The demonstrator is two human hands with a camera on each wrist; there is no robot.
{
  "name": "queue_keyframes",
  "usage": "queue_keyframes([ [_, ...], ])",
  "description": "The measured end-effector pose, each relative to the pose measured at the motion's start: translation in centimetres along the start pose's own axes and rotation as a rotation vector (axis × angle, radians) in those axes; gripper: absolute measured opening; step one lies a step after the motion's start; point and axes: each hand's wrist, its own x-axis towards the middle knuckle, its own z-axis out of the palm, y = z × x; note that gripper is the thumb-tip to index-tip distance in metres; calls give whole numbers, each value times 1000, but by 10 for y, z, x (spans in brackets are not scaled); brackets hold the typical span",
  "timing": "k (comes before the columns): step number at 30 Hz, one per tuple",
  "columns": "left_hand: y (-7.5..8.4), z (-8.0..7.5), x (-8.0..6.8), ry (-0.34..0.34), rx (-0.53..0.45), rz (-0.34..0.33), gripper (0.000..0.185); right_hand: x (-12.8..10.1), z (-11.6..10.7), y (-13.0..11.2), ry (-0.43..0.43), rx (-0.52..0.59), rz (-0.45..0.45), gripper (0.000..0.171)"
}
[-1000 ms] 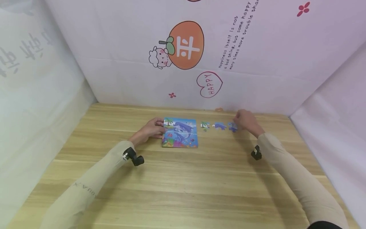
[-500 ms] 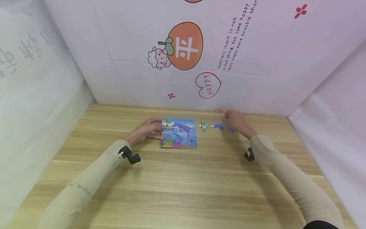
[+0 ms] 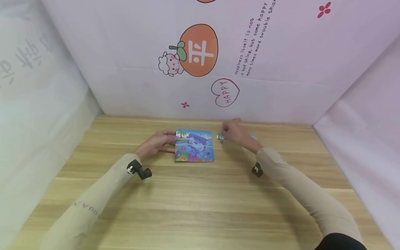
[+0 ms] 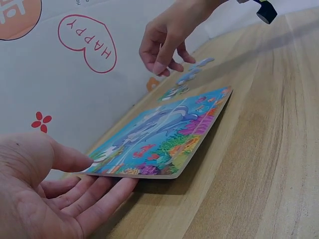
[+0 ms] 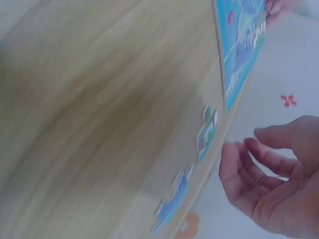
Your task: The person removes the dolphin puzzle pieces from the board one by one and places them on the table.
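Note:
A colourful dolphin puzzle board (image 3: 194,145) lies flat on the wooden table (image 3: 200,201). My left hand (image 3: 167,141) rests at its left edge. In the left wrist view the straight fingers (image 4: 107,191) lie along the board's (image 4: 164,132) near corner, with the thumb beside it. My right hand (image 3: 226,133) hovers just right of the board, fingers loosely curled and holding nothing. It hangs over a row of loose puzzle pieces (image 4: 182,82). The palm-tree piece (image 3: 219,137) shows at its fingertips and another piece (image 3: 253,136) peeks out behind the wrist. The right wrist view shows the pieces (image 5: 207,130) below the relaxed right hand (image 5: 244,159).
A printed backdrop (image 3: 200,62) with an orange fruit and a "HAPPY" heart stands right behind the table's far edge. White sheets wall both sides. A small orange spot (image 3: 236,119) sits at the foot of the backdrop.
My right hand has moved left along the row of loose pieces, from the far-right piece to the ones beside the board. The left hand has stayed at the board's edge.

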Motion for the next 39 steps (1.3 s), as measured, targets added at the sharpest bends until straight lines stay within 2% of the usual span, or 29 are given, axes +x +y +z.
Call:
queue_keyframes([
  [7, -1, -4, 4, -19, -31, -5, 67, 10, 21, -26, -82, 99, -129, 4],
  [10, -2, -5, 5, -20, -32, -1, 71, 12, 30, -36, -112, 144, -177, 6],
  [14, -4, -5, 5, -29, -24, 18, 75, 12, 38, -50, -142, 193, -231, 19],
  [18, -6, -4, 4, -44, -8, 44, 76, 14, 45, -60, -145, 172, -279, 38],
  [22, -8, -5, 3, -48, 10, 69, 75, 16, 52, -68, -193, 178, -254, 54],
  [27, -9, -7, 4, -36, 14, 68, 75, 18, 58, -76, -236, 196, -221, 62],
  [34, -12, -7, 4, -20, 33, 69, 73, 24, 68, -85, -284, 237, -266, 62],
  [39, -14, -4, 6, -28, 45, 79, 74, 27, 71, -90, -325, 267, -185, 59],
])
